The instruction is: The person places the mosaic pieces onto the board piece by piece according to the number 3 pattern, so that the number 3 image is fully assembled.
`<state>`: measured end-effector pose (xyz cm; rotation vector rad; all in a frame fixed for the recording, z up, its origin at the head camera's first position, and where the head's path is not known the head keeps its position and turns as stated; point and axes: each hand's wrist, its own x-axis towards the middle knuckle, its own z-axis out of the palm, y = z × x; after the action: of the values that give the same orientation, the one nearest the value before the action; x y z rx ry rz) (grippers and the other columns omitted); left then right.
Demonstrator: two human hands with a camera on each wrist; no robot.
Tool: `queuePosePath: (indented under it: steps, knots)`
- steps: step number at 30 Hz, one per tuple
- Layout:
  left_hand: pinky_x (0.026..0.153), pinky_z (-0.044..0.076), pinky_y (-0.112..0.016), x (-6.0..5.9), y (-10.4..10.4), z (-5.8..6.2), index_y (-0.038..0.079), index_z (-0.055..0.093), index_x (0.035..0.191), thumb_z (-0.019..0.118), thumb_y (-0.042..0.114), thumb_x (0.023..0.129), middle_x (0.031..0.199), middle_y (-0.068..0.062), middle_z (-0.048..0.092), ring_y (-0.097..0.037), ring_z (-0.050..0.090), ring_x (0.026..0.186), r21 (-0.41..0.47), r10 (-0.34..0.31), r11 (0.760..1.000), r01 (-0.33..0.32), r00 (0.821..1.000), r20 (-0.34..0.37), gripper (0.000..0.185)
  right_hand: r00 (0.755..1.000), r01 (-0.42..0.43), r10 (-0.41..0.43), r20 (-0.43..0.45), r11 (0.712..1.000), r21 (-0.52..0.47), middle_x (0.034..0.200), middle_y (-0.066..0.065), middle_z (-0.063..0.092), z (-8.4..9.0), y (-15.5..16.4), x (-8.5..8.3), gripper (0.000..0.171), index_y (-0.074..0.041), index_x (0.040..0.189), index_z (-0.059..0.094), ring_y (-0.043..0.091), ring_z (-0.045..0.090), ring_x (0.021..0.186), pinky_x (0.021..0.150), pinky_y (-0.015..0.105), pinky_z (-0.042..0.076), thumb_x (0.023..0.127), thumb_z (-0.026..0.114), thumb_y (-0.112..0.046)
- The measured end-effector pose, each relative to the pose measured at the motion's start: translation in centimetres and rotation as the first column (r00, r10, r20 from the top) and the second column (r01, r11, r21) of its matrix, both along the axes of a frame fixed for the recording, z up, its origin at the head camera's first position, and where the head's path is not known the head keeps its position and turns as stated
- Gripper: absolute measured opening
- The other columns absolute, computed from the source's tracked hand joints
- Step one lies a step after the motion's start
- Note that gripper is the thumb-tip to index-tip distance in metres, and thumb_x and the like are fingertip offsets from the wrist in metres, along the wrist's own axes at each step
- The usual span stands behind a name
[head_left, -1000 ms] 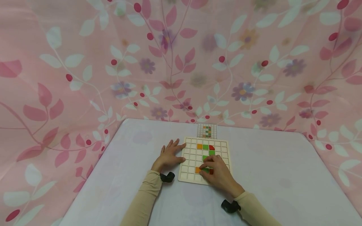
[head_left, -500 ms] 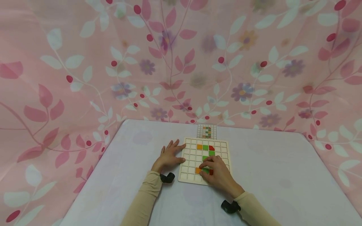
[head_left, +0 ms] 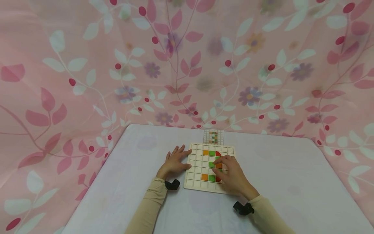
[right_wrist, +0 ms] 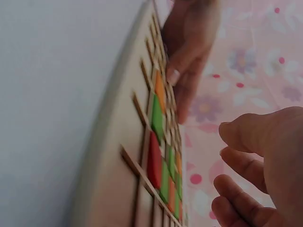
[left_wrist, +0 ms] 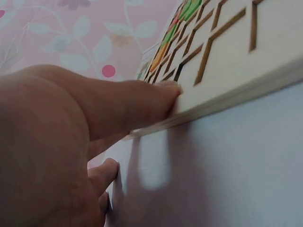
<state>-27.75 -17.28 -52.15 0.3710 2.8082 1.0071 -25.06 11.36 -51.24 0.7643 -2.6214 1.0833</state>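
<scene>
Lying near the middle of the lilac surface (head_left: 292,182), the grid board (head_left: 195,182) is carrying orange, green and red tiles. Her right hand (head_left: 232,175) is hovering over an orange tile (head_left: 218,165), fingers loosely curled, pinching nothing that I can see. Her left hand (head_left: 174,161) is pressing spread fingers against the board's edge, probably steadying it. No writing is readable on the small pattern card (head_left: 213,136) behind.

A floral pink backdrop (head_left: 87,65) hangs behind, seemingly, a white tablecloth (head_left: 292,175).
</scene>
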Motion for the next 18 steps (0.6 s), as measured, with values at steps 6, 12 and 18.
queuePosePath:
  steps: [6, 12, 18]
  knots:
    - [0.118, -0.004, -0.061, -0.5, -0.5, -0.2, 0.019, 0.03, 0.157, 0.066, 0.037, 0.092, 0.165, -0.006, 0.02, -0.03, 0.005, 0.154, 0.043, 0.027, 0.999, -0.028, 0.999, 0.03, 0.076, 0.996, 0.042, -0.045, -0.074, 0.998, -0.04, 0.115, 0.008, 0.065, 1.7, 1.8, -1.5, 0.031, -0.011, 0.113, 0.068, 0.026, 0.052, 0.107, 0.088, 0.051, 0.044, 0.085, 0.078, -0.017]
    - [0.122, 0.013, -0.052, -0.7, -2.3, 0.6, 0.017, 0.018, 0.16, 0.057, 0.048, 0.097, 0.162, -0.01, 0.028, -0.028, 0.019, 0.151, 0.172, 0.068, 0.981, -0.088, 0.99, 0.119, 0.08, 0.988, 0.118, -0.121, -0.091, 0.992, -0.039, 0.124, 0.01, 0.062, 2.1, 3.5, -2.0, 0.038, -0.012, 0.123, 0.066, 0.029, 0.05, 0.115, 0.091, 0.056, 0.042, 0.09, 0.074, -0.028]
    - [0.119, 0.023, -0.054, 0.7, -5.3, 1.9, 0.017, 0.017, 0.16, 0.054, 0.056, 0.096, 0.163, -0.011, 0.025, -0.032, 0.027, 0.148, 0.206, 0.101, 0.971, -0.122, 0.989, 0.112, 0.083, 0.982, 0.169, -0.17, -0.079, 0.985, -0.023, 0.133, 0.013, 0.058, 2.0, 5.6, -2.2, 0.051, -0.01, 0.136, 0.057, 0.033, 0.048, 0.119, 0.093, 0.058, 0.041, 0.092, 0.071, -0.031]
